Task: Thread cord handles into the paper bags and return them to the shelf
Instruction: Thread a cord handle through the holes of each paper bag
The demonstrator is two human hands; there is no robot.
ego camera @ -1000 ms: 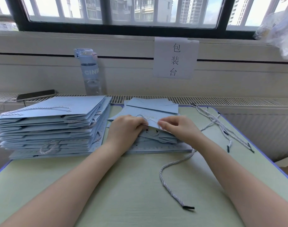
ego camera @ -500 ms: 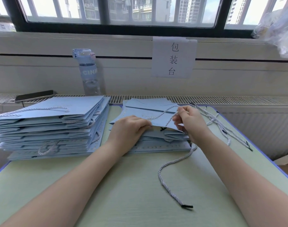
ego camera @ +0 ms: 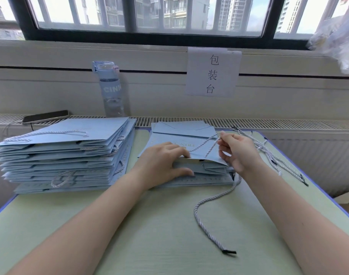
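The right hand (ego camera: 239, 153) pinches the twisted cord (ego camera: 211, 147) just above the far right part of the top paper bag (ego camera: 165, 135), on the middle stack near the tabletop's (ego camera: 150, 235) far edge. From there the cord slants back to the bag's near edge, where the left hand (ego camera: 163, 165) presses with flat fingers, nearer the holes

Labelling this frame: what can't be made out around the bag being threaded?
Head view only.
- Print on the top bag: half under the left hand, too small.
- Left grip: pinching or just pressing the bag's edge; hidden under the hand.
- Held end of the cord handle: pinched inside the right hand.
- Upper end of the loose cord: behind the right wrist.
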